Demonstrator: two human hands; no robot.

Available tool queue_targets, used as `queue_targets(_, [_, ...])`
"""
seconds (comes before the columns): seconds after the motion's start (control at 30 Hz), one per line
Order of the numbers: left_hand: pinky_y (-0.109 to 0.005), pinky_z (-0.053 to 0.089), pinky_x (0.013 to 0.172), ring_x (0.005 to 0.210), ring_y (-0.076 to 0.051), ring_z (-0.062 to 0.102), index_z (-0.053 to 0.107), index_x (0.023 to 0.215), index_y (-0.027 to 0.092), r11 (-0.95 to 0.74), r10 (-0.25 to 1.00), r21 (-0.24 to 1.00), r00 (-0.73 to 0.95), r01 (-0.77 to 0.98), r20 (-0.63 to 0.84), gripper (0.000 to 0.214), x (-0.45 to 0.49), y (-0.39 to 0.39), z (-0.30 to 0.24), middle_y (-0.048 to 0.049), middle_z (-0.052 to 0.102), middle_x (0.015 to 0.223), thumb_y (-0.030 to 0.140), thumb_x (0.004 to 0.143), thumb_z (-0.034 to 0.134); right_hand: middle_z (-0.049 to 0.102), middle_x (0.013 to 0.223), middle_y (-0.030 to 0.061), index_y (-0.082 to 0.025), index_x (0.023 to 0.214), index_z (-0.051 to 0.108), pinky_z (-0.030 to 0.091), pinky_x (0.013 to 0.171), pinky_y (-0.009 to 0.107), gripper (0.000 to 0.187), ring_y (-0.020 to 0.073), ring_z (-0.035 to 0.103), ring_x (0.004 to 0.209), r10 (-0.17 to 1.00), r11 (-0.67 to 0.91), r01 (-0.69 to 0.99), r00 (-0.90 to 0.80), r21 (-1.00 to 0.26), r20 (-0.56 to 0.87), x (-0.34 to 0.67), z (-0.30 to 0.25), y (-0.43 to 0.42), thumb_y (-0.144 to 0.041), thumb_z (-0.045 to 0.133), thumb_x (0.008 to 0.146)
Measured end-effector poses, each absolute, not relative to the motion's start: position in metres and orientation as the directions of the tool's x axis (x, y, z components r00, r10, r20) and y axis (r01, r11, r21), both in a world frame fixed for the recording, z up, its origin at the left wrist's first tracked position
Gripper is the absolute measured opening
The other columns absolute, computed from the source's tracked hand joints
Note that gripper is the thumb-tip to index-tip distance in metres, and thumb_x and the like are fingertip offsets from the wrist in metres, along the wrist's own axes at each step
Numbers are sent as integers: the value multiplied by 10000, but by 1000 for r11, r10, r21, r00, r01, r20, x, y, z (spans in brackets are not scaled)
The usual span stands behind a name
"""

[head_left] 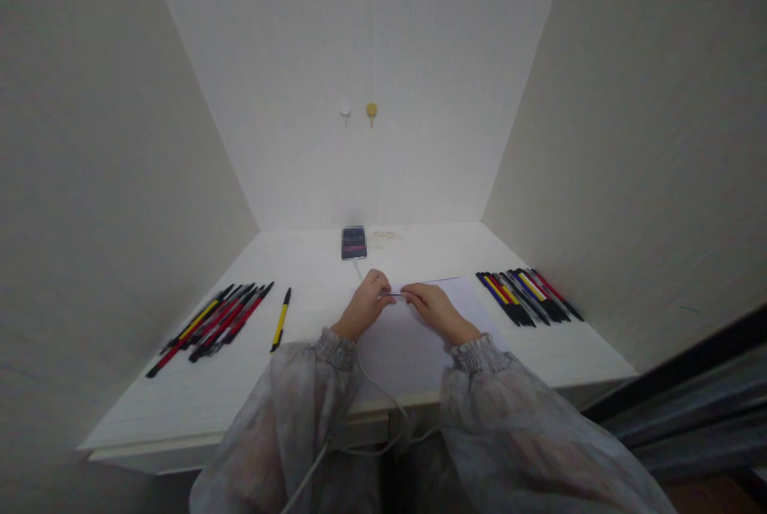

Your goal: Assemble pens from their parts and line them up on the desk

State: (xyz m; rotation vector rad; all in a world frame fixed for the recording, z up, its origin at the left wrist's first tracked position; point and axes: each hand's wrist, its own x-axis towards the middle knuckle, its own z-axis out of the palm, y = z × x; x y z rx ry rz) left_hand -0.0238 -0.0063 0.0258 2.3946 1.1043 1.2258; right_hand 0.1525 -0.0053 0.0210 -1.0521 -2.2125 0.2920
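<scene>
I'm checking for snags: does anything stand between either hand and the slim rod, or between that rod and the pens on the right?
Nothing visible separates the left hand or right hand from the slim rod; both pinch it. Toward the pens on the right, only the right hand itself lies between.
</scene>
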Motion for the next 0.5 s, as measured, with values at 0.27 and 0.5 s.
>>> queue_targets(0.27, [-274,400,680,750,-134,445,479,724,162,-663,736,508,356,550,576,119,-25,-8,27,-14,437,798,123,669,576,578,788,30,-170,970,520,387,589,228,307,128,519,669,799,602,530,-406,-598,445,154,18,-3,-286,571,690])
queue_targets(0.5, [-292,419,712,796,-143,458,500,773,163,-675,723,476,378,563,578,137,-26,-6,24,-27,434,849,109,665,565,581,803,34,-175,848,553,386,693,271,125,147,517,759,772,636,536,-440,-556,459,158,22,-2,-191,488,742])
